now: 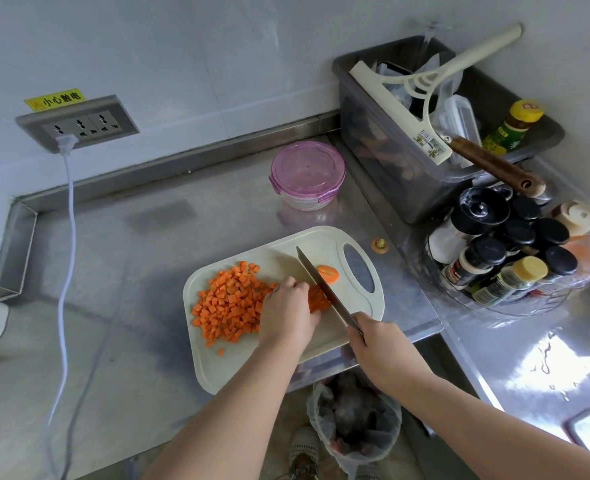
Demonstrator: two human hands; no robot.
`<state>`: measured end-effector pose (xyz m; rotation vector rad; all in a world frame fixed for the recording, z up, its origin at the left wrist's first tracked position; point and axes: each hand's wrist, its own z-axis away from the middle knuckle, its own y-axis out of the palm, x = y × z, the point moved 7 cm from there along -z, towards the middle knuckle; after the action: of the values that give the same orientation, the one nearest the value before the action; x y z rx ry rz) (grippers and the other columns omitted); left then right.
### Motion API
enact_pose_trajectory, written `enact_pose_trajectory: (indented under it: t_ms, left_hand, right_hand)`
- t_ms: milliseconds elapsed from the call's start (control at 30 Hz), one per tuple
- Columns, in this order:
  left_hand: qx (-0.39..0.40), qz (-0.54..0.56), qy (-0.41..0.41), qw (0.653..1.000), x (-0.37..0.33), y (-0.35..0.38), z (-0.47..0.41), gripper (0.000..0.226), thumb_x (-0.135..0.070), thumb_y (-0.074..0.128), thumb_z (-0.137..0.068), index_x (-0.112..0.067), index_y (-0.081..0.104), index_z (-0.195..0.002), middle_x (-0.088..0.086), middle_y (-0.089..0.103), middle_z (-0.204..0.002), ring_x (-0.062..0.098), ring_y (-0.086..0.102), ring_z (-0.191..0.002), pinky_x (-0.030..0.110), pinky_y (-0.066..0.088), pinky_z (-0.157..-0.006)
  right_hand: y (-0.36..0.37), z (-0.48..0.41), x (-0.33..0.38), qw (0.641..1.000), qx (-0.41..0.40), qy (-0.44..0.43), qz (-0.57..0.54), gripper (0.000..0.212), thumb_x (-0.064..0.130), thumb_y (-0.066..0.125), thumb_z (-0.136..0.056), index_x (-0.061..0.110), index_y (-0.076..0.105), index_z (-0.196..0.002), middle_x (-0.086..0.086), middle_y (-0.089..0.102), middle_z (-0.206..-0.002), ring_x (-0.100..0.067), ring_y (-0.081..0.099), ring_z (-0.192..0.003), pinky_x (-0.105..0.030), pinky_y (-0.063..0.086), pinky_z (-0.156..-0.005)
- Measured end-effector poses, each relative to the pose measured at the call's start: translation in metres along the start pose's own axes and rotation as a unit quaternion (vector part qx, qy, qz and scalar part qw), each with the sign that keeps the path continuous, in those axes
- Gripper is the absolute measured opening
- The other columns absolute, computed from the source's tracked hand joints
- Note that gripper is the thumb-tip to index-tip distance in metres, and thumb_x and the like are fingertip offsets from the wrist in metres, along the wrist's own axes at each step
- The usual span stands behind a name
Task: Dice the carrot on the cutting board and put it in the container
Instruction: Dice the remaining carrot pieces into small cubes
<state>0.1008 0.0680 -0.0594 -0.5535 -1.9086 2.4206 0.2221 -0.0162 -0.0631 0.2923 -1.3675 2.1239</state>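
Desk (120,306): stainless steel; white wall (182,64) behind cutting board (252,362).
Carrot dice (229,303): orange, heaped on board's left.
Fingers: left hand (288,313) holds carrot strips (319,299); right hand (376,341) grips knife (321,282).

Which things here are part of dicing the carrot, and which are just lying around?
Job: cutting board, diced carrot, carrot strips under the left hand, knife in the right hand, lidded container.
Lying about: spice jars, grey bin, squeegee, wall socket.

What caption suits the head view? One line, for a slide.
Left hand steadies carrot while right hand dices it with a knife on the cutting board; lidded container sits behind.
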Motion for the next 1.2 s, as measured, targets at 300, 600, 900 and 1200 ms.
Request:
enact_pose_trajectory:
  t_ms: [300, 600, 900, 1200]
  left_hand:
    - [-0.025, -0.008, -0.001, 1.000, 0.003, -0.001, 0.002, 0.034, -0.044, 0.056, -0.090, -0.024, 0.060, -0.116, -0.003, 0.055, -0.117, 0.018, 0.056, -0.107, 0.032, 0.038, -0.093]
    - [-0.019, -0.039, 0.004, 0.999, 0.008, -0.005, 0.005, 0.051, -0.055, 0.055, -0.086, -0.024, 0.052, -0.127, -0.004, 0.051, -0.125, 0.019, 0.046, -0.121, 0.035, 0.034, -0.098]
    - [-0.013, -0.048, 0.000, 0.999, 0.003, -0.007, 0.006, 0.036, -0.046, 0.058, -0.086, -0.020, 0.056, -0.111, -0.001, 0.056, -0.118, 0.021, 0.052, -0.114, 0.035, 0.035, -0.096]
    - [-0.029, -0.031, 0.002, 0.999, 0.004, -0.006, 0.008, 0.030, -0.043, 0.057, -0.088, -0.021, 0.059, -0.107, -0.002, 0.058, -0.115, 0.018, 0.054, -0.111, 0.032, 0.034, -0.093]
  right_hand:
    - [-0.002, -0.002, 0.002, 1.000, 0.010, 0.002, 0.025, 0.029, 0.028, 0.031, -0.105, 0.017, 0.053, -0.121, 0.001, 0.063, -0.090, -0.013, 0.064, -0.076, -0.028, 0.057, -0.069]
    - [-0.010, 0.009, 0.007, 0.999, -0.024, -0.020, 0.042, 0.030, 0.028, 0.029, -0.104, 0.017, 0.051, -0.120, -0.001, 0.063, -0.083, -0.018, 0.062, -0.071, -0.036, 0.055, -0.068]
    - [0.001, 0.008, 0.007, 0.998, -0.001, -0.010, 0.059, 0.031, 0.026, 0.032, -0.104, 0.019, 0.048, -0.129, -0.002, 0.066, -0.089, -0.019, 0.067, -0.078, -0.039, 0.059, -0.075]
    - [0.000, 0.013, 0.006, 0.997, 0.011, -0.010, 0.074, 0.031, 0.026, 0.031, -0.103, 0.020, 0.047, -0.128, -0.002, 0.067, -0.090, -0.021, 0.066, -0.080, -0.040, 0.057, -0.076]
